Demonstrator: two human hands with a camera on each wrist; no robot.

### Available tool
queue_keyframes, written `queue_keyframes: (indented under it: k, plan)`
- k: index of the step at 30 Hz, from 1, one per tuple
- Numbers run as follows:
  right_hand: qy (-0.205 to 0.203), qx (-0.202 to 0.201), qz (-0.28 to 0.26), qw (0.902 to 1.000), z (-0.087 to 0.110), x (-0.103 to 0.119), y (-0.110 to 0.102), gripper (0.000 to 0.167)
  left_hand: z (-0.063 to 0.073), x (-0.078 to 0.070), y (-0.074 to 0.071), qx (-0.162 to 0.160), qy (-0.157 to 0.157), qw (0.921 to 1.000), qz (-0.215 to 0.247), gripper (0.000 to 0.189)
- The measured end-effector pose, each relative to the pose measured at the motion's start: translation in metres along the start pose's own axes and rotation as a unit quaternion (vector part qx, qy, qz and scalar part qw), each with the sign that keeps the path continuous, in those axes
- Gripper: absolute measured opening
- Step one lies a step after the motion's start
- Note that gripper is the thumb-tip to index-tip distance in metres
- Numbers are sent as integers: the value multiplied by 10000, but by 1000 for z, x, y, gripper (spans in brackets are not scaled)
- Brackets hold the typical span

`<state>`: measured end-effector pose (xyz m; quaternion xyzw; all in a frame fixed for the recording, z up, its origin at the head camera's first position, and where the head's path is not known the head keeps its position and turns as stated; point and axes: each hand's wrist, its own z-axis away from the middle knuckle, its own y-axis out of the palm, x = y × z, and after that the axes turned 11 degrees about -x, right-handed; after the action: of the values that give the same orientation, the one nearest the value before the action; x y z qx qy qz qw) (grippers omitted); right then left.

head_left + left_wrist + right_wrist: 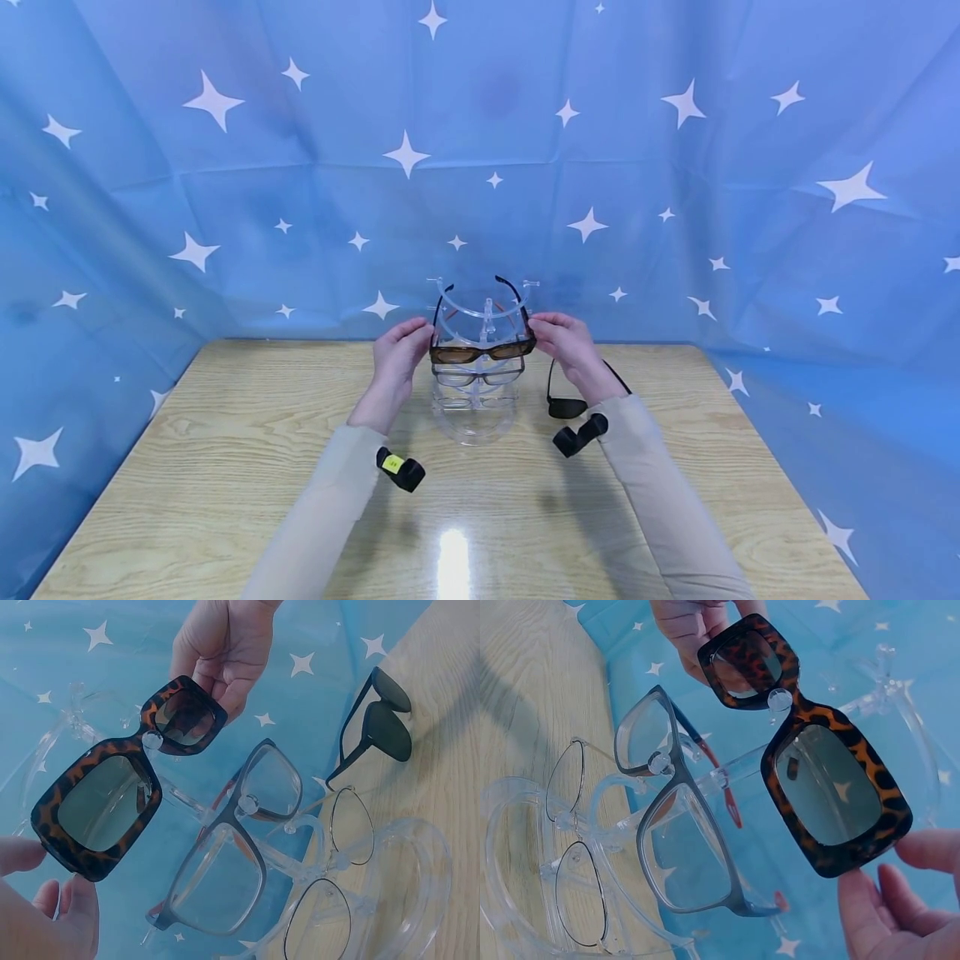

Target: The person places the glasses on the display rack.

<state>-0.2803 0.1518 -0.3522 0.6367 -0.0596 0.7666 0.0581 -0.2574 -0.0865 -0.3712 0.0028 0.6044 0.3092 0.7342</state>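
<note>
Tortoiseshell sunglasses [483,352] with dark rectangular frames sit at the upper tier of a clear acrylic glasses stand [471,433], the nose bridge at a round clear peg. My left hand [396,354] pinches them at the left hinge end. At the opposite end, my right hand [566,346] grips the right temple side between thumb and fingers. Just below hang grey-framed glasses [251,859] with reddish inner temples. Thin wire-rimmed glasses [604,915] are on the lowest tier. Neither hand touches these two lower pairs.
Black sunglasses [566,407] lie on the wooden table [270,467] right of the stand, partly behind the right forearm. A blue star-patterned cloth [480,100] hangs behind the table. Each wrist carries a black strapped camera.
</note>
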Motion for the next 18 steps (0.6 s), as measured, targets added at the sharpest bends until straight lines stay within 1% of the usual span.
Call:
queue_keyframes:
  k: [3, 7, 11, 14, 18]
  plan:
    - [-3, 94, -66, 9999, 2, -1, -3, 36, 2, 1, -3, -11, -12, 10000, -49, 27]
    - [-2, 231, -181, 9996, 7, -4, -9, 40, 4, 3, -10, -26, 2, 10000, -25, 30]
    - [-8, 360, -182, 9992, 12, -8, -15, 36, 7, 7, -18, -4, 15, 9999, 100, 29]
    - [-33, 435, -91, 9990, 16, -12, -20, 34, 10, 12, -25, -27, -48, 9998, 192, 27]
    - [-45, 498, -23, 9987, 19, -18, -25, 38, 14, 21, -32, 10, -165, 9996, 220, 29]
